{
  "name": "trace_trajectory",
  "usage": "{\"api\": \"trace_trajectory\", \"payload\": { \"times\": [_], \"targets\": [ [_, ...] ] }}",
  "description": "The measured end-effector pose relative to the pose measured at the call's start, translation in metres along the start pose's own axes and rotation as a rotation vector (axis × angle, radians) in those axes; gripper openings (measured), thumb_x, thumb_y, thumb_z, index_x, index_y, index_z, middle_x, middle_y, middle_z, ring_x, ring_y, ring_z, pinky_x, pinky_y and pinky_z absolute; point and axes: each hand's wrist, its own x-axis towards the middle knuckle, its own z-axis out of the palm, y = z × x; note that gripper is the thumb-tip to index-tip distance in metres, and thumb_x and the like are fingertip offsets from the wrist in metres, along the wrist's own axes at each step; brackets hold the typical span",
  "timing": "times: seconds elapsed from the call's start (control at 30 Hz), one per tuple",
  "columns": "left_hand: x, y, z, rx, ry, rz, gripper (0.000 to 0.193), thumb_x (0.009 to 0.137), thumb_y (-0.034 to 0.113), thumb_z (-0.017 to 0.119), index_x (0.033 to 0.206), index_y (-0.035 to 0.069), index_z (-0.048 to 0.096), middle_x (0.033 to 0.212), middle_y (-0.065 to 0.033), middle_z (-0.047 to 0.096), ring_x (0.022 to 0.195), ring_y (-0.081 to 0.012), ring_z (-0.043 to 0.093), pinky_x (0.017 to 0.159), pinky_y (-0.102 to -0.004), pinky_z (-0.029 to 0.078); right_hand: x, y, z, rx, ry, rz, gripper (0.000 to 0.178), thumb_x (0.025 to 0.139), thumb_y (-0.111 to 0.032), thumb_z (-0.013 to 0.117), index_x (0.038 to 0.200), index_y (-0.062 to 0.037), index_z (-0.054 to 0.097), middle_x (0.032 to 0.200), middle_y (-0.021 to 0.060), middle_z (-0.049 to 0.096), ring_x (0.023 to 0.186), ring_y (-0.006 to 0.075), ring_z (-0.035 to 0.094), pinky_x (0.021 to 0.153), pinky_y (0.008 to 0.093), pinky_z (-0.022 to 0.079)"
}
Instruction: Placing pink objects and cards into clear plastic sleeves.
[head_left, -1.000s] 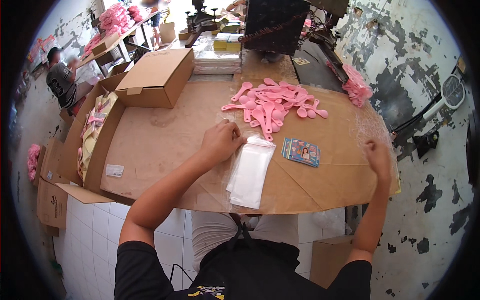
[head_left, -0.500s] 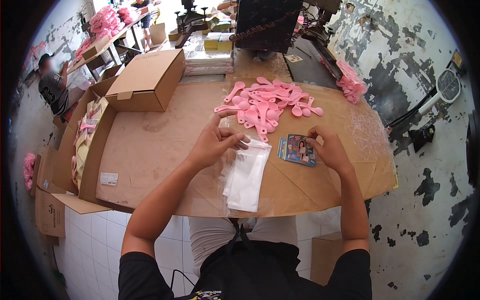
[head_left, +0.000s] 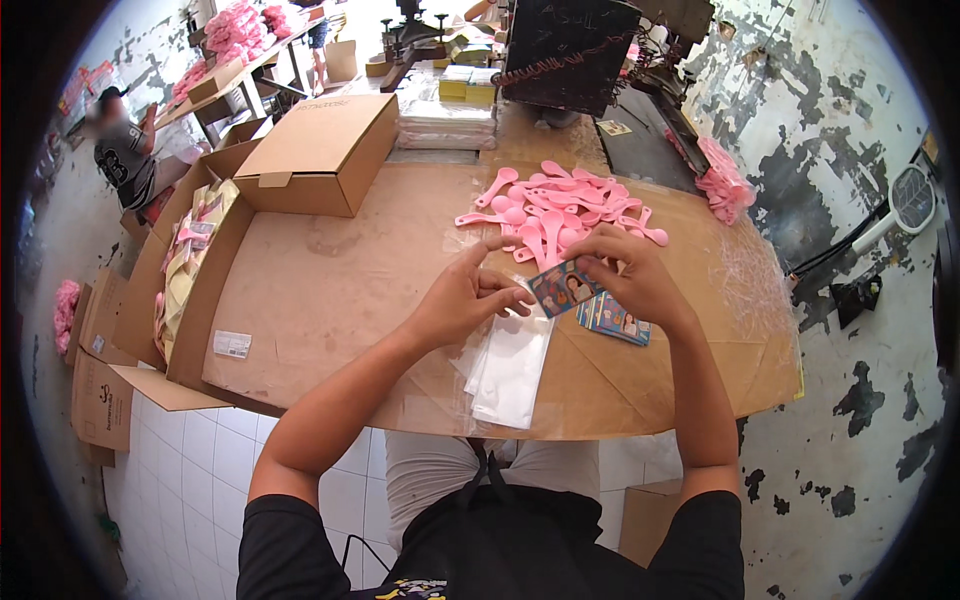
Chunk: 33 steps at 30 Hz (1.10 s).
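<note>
Right hand (head_left: 625, 272) pinches blue rectangular printed card (head_left: 560, 289); left hand (head_left: 470, 296) half-curled, grip unclear; flat clear plastic bags (head_left: 511, 380) could slide if card snags.

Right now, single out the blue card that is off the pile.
The card held in the right hand; the other blue cards lie overlapped on the brown cardboard.

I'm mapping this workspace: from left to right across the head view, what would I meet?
Open cardboard box → closed cardboard box → clear plastic sleeves → stack of picture cards → pink bundle → racket-shaped swatter.
</note>
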Motion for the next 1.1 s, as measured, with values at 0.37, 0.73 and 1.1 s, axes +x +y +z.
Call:
{"api": "trace_trajectory", "payload": {
  "times": [0.37,0.73,1.1],
  "targets": [
    [0.005,-0.014,0.007,0.037,0.167,0.098,0.054,0.098,0.007,0.066,0.145,0.003,0.038,0.100,-0.0122,0.072,0.090,-0.0123,0.070,0.074,-0.0244,0.055,-0.005,0.026,0.048,0.373,0.151,0.116,0.030,0.090,-0.013,0.076,0.117,-0.0019,0.066,0.088,0.0001,0.066,0.076,0.0055,0.059,0.065,0.0231,0.048],
    [0.001,-0.022,0.006,0.136,0.057,0.045,0.055,0.098,0.004,0.064,0.146,0.006,0.038,0.104,-0.0136,0.072,0.093,-0.0122,0.069,0.078,-0.0255,0.055,-0.011,0.021,0.048,0.137,-0.069,-0.026,0.015,0.090,-0.014,0.074,0.101,-0.0037,0.073,0.097,0.0058,0.069,0.090,0.0148,0.064,0.073,0.0293,0.052],
    [0.004,-0.008,0.014,0.132,0.091,-0.006,0.052,0.098,0.000,0.061,0.145,0.002,0.039,0.104,-0.0110,0.070,0.098,-0.0119,0.068,0.084,-0.0261,0.056,-0.024,0.141,-0.028,-0.550,0.336,0.171,0.029,0.093,-0.014,0.064,0.119,-0.0021,0.065,0.117,0.0157,0.068,0.110,0.0358,0.064,0.097,0.0459,0.048]
  ]
}}
